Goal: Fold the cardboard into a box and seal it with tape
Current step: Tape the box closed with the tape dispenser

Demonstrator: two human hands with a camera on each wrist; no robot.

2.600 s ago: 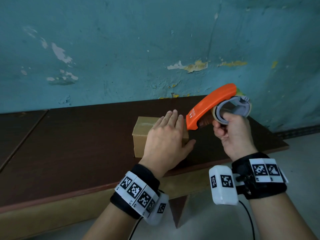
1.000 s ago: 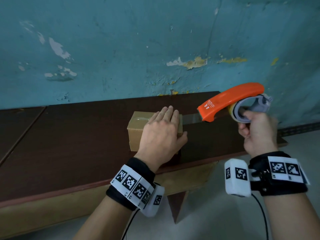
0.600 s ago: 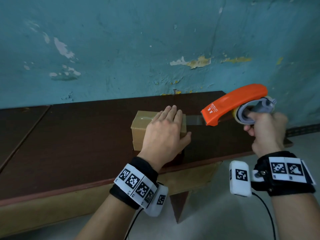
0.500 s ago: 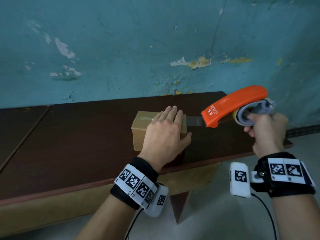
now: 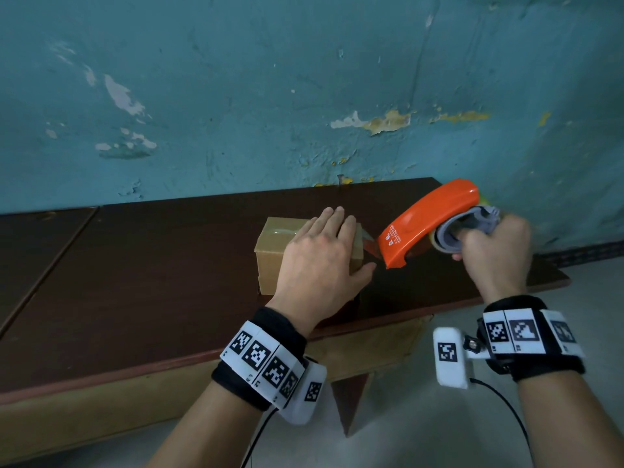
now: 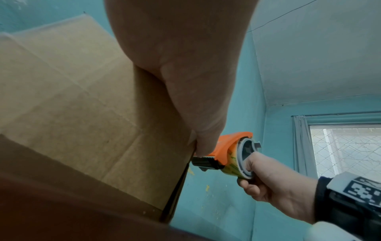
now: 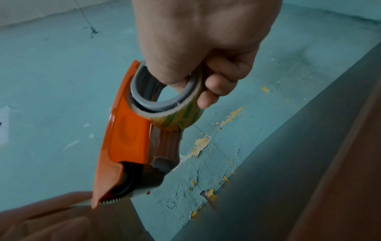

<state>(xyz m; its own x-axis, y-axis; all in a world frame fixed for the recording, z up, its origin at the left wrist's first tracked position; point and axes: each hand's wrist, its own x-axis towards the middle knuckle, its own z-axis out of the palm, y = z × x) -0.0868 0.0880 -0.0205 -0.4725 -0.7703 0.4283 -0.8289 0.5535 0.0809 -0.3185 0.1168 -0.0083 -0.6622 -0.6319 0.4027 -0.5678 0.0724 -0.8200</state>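
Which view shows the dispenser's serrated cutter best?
Right wrist. The toothed blade sits in plain sight at the tip of the orange tape dispenser, seen from below. In the left wrist view the teeth show small, half behind the left hand. In the head view the orange shell hides them.

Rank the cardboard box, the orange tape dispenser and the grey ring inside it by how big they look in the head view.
1. cardboard box and orange tape dispenser: look alike in size, and the left hand hides part of the box.
2. grey ring: clearly smallest.
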